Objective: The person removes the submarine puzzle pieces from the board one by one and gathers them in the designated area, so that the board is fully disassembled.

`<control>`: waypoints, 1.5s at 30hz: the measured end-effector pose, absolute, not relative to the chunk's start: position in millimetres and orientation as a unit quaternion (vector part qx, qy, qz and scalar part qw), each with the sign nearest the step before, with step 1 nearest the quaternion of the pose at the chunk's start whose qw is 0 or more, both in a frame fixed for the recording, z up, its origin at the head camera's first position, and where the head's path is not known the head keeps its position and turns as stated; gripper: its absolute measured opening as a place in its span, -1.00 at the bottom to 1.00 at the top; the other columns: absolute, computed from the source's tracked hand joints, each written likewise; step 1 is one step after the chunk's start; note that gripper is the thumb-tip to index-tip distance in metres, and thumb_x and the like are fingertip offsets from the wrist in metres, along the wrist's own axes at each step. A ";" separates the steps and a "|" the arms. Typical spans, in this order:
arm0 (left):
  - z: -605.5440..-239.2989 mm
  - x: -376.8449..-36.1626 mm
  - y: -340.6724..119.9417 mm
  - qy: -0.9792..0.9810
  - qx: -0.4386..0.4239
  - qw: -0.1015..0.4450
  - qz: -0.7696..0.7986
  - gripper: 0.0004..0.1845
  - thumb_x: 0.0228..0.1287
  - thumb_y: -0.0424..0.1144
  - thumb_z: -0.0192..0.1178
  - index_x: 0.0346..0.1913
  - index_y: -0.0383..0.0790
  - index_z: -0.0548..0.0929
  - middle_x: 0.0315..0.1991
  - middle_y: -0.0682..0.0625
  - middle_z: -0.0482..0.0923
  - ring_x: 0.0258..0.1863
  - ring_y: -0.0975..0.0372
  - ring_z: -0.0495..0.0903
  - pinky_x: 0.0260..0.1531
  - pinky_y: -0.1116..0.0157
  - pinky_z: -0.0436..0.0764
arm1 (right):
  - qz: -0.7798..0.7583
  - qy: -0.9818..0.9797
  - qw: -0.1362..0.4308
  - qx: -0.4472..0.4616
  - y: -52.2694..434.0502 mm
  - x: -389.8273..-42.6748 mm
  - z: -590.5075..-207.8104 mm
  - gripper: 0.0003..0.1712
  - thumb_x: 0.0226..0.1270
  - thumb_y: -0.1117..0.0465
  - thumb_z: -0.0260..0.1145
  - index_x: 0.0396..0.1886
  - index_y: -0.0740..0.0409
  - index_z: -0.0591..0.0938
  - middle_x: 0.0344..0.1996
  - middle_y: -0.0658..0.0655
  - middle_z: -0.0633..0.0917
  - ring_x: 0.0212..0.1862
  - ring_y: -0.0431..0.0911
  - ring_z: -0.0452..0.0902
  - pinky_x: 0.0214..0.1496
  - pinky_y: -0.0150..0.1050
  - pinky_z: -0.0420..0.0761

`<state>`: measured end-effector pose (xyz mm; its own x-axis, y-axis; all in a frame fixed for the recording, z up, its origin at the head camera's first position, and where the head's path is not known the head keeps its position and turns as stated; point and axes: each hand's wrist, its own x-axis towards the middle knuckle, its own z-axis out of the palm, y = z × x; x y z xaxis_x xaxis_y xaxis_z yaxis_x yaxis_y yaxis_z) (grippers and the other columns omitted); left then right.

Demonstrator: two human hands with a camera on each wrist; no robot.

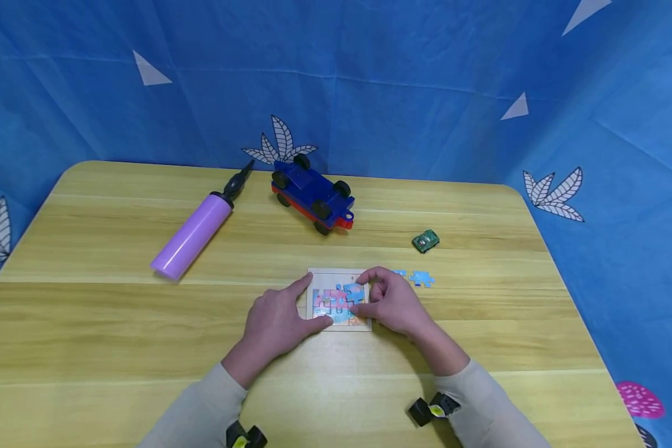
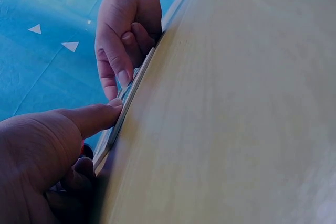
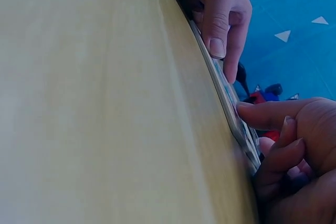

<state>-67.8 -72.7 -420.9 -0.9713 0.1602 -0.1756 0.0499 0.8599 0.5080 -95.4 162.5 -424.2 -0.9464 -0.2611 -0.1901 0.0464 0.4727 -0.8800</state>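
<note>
A small jigsaw puzzle board (image 1: pixel 338 328) with a pale frame lies on the table, partly filled with pink and blue pieces. My left hand (image 1: pixel 274 323) rests at its left side, forefinger at the top left corner and thumb pressing near the lower edge. From the right, my right hand (image 1: pixel 394 305) pinches a blue puzzle piece (image 1: pixel 354 292) between thumb and forefinger, over the board's upper right part. The left wrist view shows the left thumb (image 2: pixel 97 119) laid straight on the board, close to the right hand's fingertips. Loose blue puzzle pieces (image 1: pixel 422 279) lie just beyond the right hand.
A purple hand pump (image 1: pixel 193 236) with a black nozzle lies at the back left. Behind the board, a blue and red toy truck (image 1: pixel 313 196) rests with its wheels facing up. A small green toy car (image 1: pixel 425 241) stands to the right. Blue patterned cloth (image 1: pixel 336 81) hangs behind the table.
</note>
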 end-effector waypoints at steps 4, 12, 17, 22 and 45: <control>-420.2 -67.7 -72.3 0.959 0.056 0.108 0.258 0.05 -0.04 0.38 0.42 0.47 -0.09 0.40 0.14 -0.16 0.62 -0.06 -0.02 0.65 -0.25 0.12 0.57 | -0.516 0.843 0.142 -0.060 166.3 -90.8 -423.4 -0.50 -0.03 0.34 0.63 -0.06 0.19 0.62 -0.71 -0.01 0.36 -0.63 -0.13 0.24 -0.28 -0.15 0.46; -418.7 -67.9 -71.5 0.959 0.048 0.115 0.255 0.05 -0.05 0.38 0.43 0.48 -0.08 0.40 0.14 -0.17 0.62 -0.09 0.00 0.66 -0.32 0.18 0.55 | -0.528 0.837 0.135 -0.044 177.8 -80.7 -418.9 -0.47 -0.05 0.34 0.65 -0.06 0.23 0.61 -0.70 -0.02 0.28 -0.60 -0.15 0.18 -0.04 -0.09 0.47; -418.8 -67.7 -70.9 0.959 0.042 0.114 0.255 0.05 -0.06 0.38 0.44 0.47 -0.07 0.40 0.13 -0.17 0.63 -0.12 0.02 0.66 -0.34 0.20 0.53 | -0.539 0.830 0.138 -0.038 187.5 -75.5 -418.9 -0.45 -0.05 0.36 0.65 -0.04 0.24 0.60 -0.70 -0.01 0.25 -0.61 -0.17 0.14 0.04 -0.10 0.47; -419.9 -68.0 -71.5 0.958 0.045 0.110 0.260 0.05 -0.07 0.38 0.44 0.47 -0.09 0.41 0.12 -0.19 0.63 -0.12 0.01 0.66 -0.37 0.21 0.53 | -0.532 0.835 0.136 -0.030 199.9 -71.4 -421.0 -0.47 -0.03 0.38 0.63 -0.04 0.25 0.60 -0.70 -0.01 0.23 -0.61 -0.19 0.10 -0.10 -0.21 0.49; -419.6 -67.1 -70.0 0.960 0.039 0.110 0.253 0.05 -0.07 0.38 0.44 0.47 -0.06 0.40 0.16 -0.16 0.61 -0.12 0.02 0.65 -0.36 0.23 0.51 | -0.546 0.832 0.098 0.018 260.6 -56.6 -423.6 -0.42 0.02 0.37 0.60 0.04 0.31 0.55 -0.64 -0.02 0.22 -0.61 -0.22 0.09 -0.42 -0.31 0.37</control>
<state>-67.1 -70.0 -419.6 -0.9726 0.1309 -0.1921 0.0193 0.8690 0.4945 -56.6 260.6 -423.6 -0.9803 -0.0771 -0.1820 0.1363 0.4028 -0.9051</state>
